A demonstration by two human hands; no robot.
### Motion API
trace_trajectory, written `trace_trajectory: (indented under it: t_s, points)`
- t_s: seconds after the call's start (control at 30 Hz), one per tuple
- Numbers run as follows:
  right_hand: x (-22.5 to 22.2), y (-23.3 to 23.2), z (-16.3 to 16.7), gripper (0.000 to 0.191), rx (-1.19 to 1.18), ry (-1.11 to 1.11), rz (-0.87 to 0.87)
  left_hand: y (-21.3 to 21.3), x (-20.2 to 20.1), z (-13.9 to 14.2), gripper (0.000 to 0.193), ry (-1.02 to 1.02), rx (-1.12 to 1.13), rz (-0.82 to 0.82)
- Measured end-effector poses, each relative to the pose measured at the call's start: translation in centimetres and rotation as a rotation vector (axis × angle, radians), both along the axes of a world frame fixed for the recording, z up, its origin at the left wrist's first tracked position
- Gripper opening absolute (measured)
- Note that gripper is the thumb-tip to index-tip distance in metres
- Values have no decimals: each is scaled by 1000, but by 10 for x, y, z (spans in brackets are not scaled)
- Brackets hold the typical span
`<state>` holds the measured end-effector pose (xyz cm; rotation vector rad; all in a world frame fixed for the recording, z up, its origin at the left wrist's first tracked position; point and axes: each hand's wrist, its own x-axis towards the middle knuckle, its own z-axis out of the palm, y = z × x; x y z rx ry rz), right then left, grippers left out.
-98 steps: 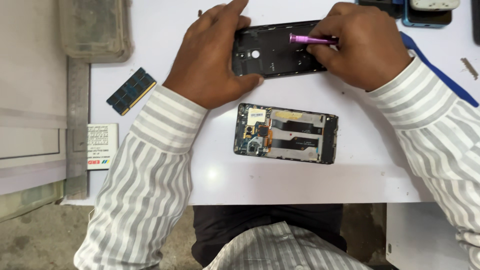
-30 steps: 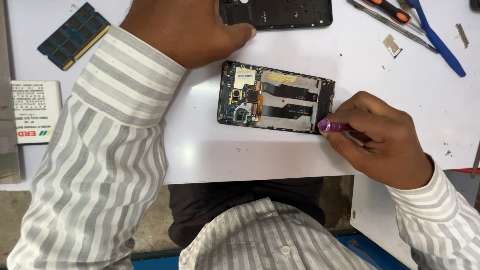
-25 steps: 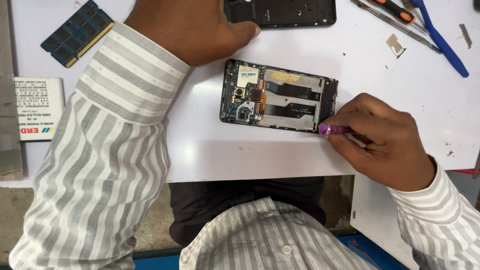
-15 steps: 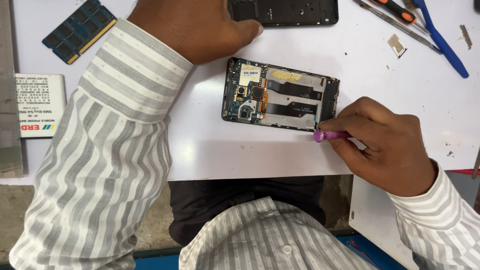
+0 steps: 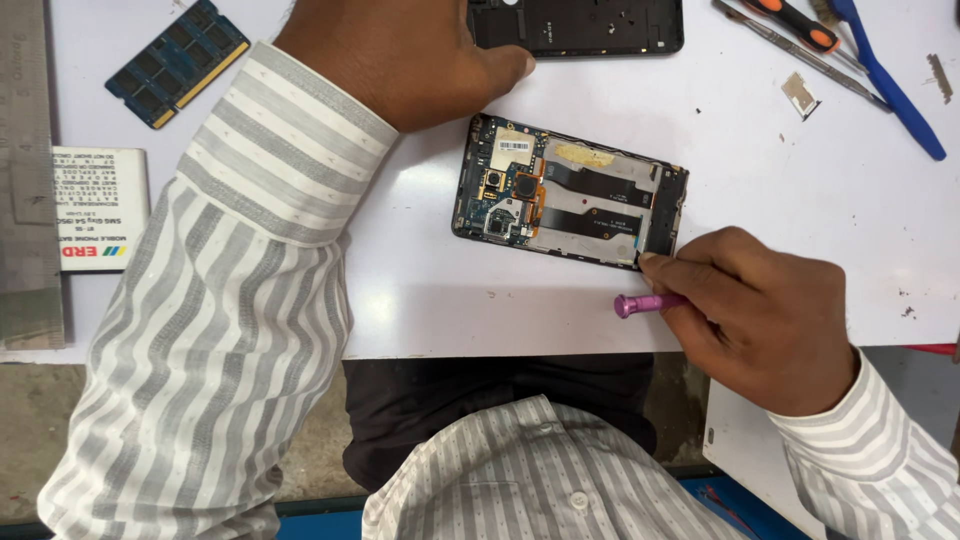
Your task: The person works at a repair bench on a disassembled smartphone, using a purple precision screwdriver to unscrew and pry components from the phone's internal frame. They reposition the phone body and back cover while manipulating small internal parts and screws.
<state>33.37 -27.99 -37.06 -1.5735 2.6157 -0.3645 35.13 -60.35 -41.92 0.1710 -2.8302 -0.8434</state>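
A: Right hand [image 5: 770, 320]?

B: Fingers closed round a small pink-handled tool [image 5: 648, 302], pink end poking out toward the left. One fingertip touches the lower right corner of the opened phone [image 5: 570, 190], probably to steady the hand there. Can't see the tool's tip, the hand hides it.

A: Phone position?

B: Flat on the white surface [image 5: 820, 200], middle of the view, insides facing up: circuit board on the left end, flat black ribbon cables across the middle. Laid open side up so the parts can be reached.

A: Left hand [image 5: 400, 55]?

B: At the top, palm down, fingers loosely curled, thumb by the edge of the black back cover [image 5: 580, 25], which lies just above the phone. Looks like it rests there or holds the cover still; can't tell if it grips anything.

A: Anything else?

B: Blue memory stick [image 5: 178, 62] top left, a white printed label card [image 5: 90, 208] at the left edge. Top right, well apart from the hands: orange-handled screwdriver [image 5: 790, 20], blue pry tool [image 5: 890, 85], small metal tray [image 5: 800, 93]. Parked out of the way.
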Motion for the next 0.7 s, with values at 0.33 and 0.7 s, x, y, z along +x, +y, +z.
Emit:
trace_trajectory:
  t_s: [0.33,0.7]
  points:
    - [-8,3,-8,23,-26,152,-24,-7,-2,-14,40,344,-88,-127]
    - [-11,10,-14,36,-111,126,-63,-8,-5,-14,55,489,-79,-177]
